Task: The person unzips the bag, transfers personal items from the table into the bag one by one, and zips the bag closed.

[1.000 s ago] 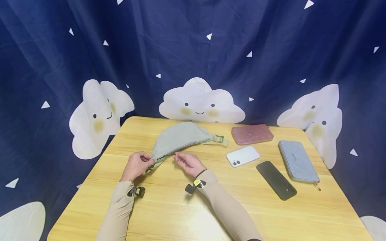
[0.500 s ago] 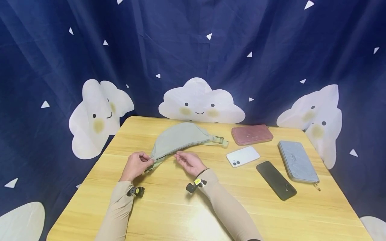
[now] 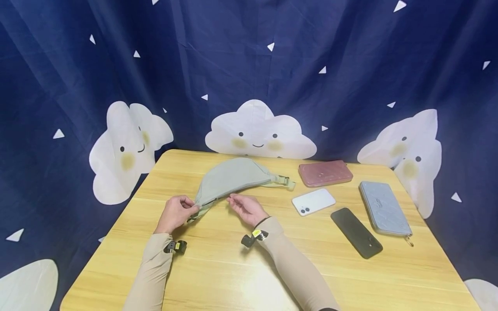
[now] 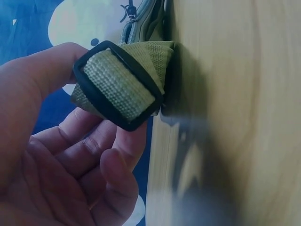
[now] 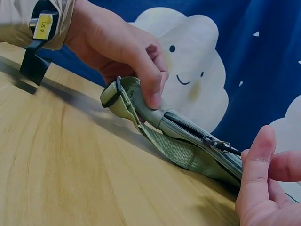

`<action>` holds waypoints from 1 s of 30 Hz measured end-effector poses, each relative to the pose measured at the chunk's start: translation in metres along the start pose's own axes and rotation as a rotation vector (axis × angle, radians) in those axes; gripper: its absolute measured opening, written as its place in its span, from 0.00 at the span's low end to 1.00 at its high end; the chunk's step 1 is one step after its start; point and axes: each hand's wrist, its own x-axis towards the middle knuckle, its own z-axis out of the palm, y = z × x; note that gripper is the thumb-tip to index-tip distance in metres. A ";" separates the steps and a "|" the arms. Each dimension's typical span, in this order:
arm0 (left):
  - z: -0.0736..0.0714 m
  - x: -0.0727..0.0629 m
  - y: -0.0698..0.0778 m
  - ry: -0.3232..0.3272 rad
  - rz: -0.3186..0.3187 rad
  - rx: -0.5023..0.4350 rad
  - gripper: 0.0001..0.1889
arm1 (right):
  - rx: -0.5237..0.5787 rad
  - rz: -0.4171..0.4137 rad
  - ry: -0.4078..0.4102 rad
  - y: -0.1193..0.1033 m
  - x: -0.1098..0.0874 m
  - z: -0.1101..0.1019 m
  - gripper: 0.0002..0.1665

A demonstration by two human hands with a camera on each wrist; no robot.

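A pale grey-green waist bag (image 3: 233,175) lies on the table in the head view, its zip along the near edge. My left hand (image 3: 176,214) pinches the bag's left end between thumb and fingers. In the left wrist view, a webbing strap (image 4: 113,82) runs through a black strap adjuster (image 4: 89,94) beside that hand. My right hand (image 3: 247,210) is at the zip; in the right wrist view its thumb and finger pinch the pull of the zip slider (image 5: 214,142). The zip teeth are parted between the slider and the left end.
Right of the bag lie a dark red wallet (image 3: 326,173), a white phone (image 3: 317,201), a black phone (image 3: 355,232) and a grey-blue wallet (image 3: 385,208). The bag's buckle strap (image 3: 283,180) stretches toward the red wallet. A blue curtain (image 3: 249,52) hangs behind the table (image 3: 218,268).
My right hand has shifted slightly to the right along the zip. The left hand keeps its hold on the bag's end, and the bag stays almost in place.
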 end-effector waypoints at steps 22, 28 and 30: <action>-0.003 0.002 -0.001 -0.014 -0.018 -0.005 0.09 | 0.025 -0.010 0.016 -0.009 0.000 -0.002 0.24; -0.003 0.001 -0.003 -0.014 -0.015 -0.004 0.09 | 0.036 -0.008 0.028 -0.010 0.000 -0.005 0.24; -0.003 0.001 -0.002 -0.012 -0.014 -0.003 0.09 | 0.049 -0.018 0.033 -0.010 0.001 -0.007 0.24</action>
